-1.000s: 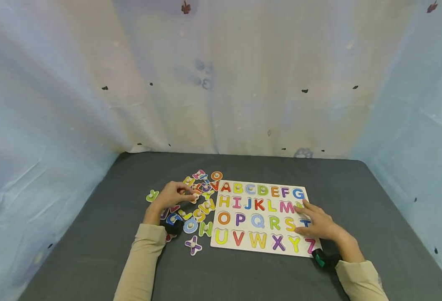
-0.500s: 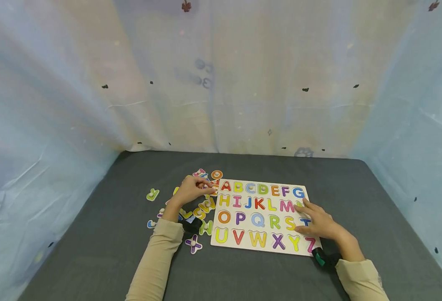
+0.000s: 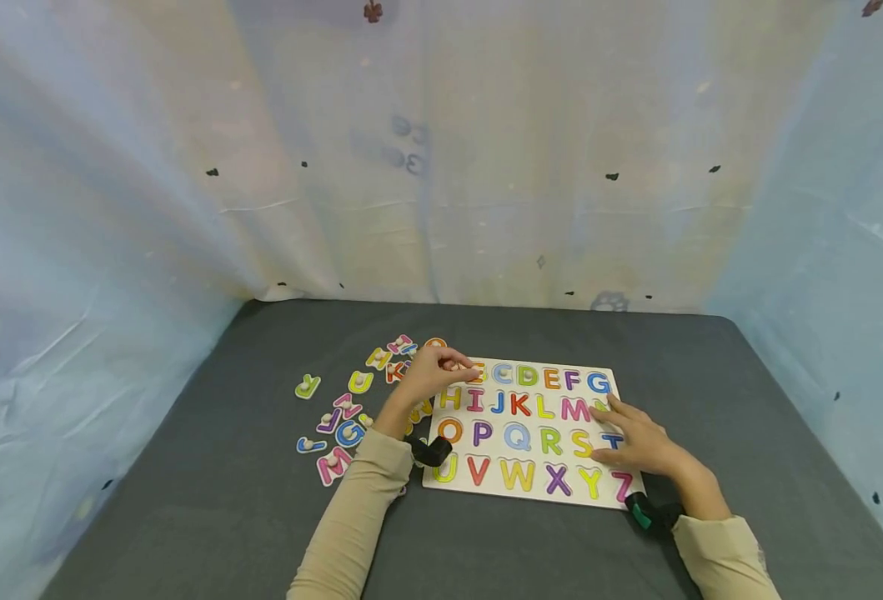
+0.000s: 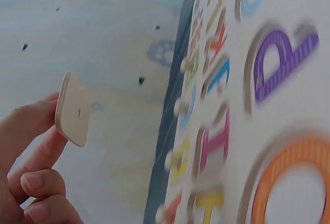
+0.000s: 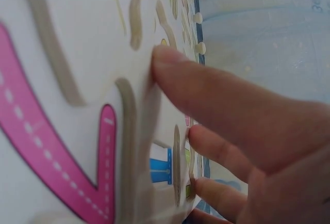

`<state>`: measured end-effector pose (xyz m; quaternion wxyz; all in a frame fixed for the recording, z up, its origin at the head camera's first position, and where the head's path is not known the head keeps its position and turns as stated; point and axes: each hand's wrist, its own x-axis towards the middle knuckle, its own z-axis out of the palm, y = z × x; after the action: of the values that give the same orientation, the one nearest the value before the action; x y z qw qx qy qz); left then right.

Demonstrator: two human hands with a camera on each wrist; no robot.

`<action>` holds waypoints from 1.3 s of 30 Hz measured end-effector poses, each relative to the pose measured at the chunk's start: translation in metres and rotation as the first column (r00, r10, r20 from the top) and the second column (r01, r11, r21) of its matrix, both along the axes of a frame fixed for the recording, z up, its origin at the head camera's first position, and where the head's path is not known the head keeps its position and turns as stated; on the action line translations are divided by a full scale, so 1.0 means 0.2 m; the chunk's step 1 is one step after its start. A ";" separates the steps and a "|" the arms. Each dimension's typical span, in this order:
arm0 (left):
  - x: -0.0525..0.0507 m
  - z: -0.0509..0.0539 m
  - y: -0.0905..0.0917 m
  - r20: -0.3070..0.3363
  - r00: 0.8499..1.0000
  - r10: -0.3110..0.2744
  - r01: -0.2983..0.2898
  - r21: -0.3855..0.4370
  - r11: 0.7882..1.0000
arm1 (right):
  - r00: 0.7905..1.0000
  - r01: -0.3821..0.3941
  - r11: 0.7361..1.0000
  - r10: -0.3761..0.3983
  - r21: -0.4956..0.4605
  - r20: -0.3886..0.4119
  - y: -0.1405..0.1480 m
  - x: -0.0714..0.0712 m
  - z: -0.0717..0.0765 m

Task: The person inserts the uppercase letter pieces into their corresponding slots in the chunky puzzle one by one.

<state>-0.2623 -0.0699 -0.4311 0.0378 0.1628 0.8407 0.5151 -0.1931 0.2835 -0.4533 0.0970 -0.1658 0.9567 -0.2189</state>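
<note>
Letter pieces (image 3: 349,433) are spread across the dark tabletop (image 3: 201,500), with a green R (image 3: 308,386) set apart and a pink M (image 3: 333,465) lying just beside the left sleeve (image 3: 351,525). A small wooden piece (image 4: 72,111) is pinched at the fingertips in the grip of the left hand (image 3: 429,375), held above the alphabet board (image 3: 534,452) near its top left corner; its letter cannot be made out. Knobbed C (image 3: 503,373) and D (image 3: 527,377) are seated in the top row. The board's right side is touched by the right hand (image 3: 639,437), its grip relaxed and fingers spread.
</note>
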 end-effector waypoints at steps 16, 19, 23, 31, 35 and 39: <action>-0.04 -0.04 0.38 0.080 0.997 -0.014 0.005 0.112 0.994 | 1.000 -0.004 0.999 0.004 0.039 0.006 0.00 -0.01 0.03; -0.04 -0.06 0.43 0.100 0.995 -0.004 -0.008 0.120 0.993 | 1.000 -0.001 0.999 0.001 0.040 0.012 -0.01 -0.01 0.03; -0.05 -0.08 0.50 0.111 0.994 0.021 -0.036 0.130 0.991 | 1.000 0.001 0.999 -0.002 0.039 0.007 -0.01 -0.01 0.03; -0.07 -0.13 0.60 0.138 0.986 0.098 -0.108 0.066 0.992 | 1.000 0.000 0.999 -0.001 0.047 0.022 0.00 -0.01 0.02; -0.07 -0.15 0.64 0.164 0.978 0.130 -0.136 0.025 0.990 | 1.000 0.000 0.998 -0.001 0.055 0.022 0.00 -0.01 0.02; -0.08 -0.17 0.67 0.158 0.972 0.172 -0.175 0.005 0.985 | 1.000 0.003 0.999 -0.004 0.053 0.022 0.00 -0.01 0.02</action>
<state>-0.2775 0.0650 -0.4641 0.0573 0.0479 0.8411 0.5357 -0.1949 0.2827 -0.4497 0.1115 -0.1592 0.9613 -0.1953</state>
